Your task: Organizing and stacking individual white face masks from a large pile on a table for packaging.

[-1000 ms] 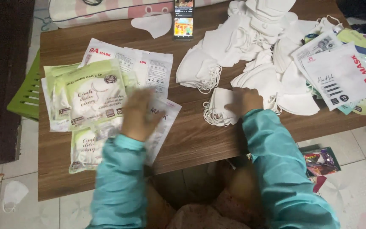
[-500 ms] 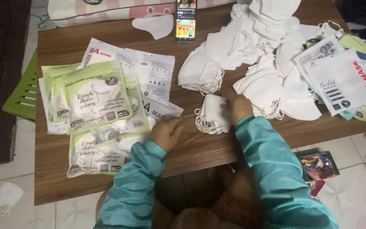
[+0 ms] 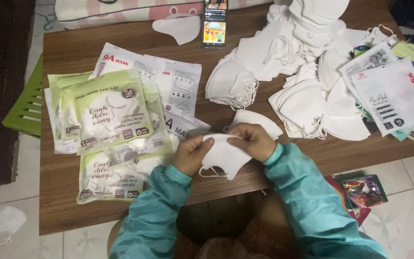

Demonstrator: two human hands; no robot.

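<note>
A: Since half a second ago, the left hand has come off the desk to join the right hand.

B: Both pinch one white mask over the desk's near edge, likely to fold it flat; green packets wait alongside.

Both hands met over the near edge of the brown wooden surface: the left hand and the right hand each pinched a white face mask between them, its ear loops hanging loose. Green-and-white packets lay just left of the hands. A heap of loose white masks lay behind and to the right, and a lit phone rested near the far edge.
</note>
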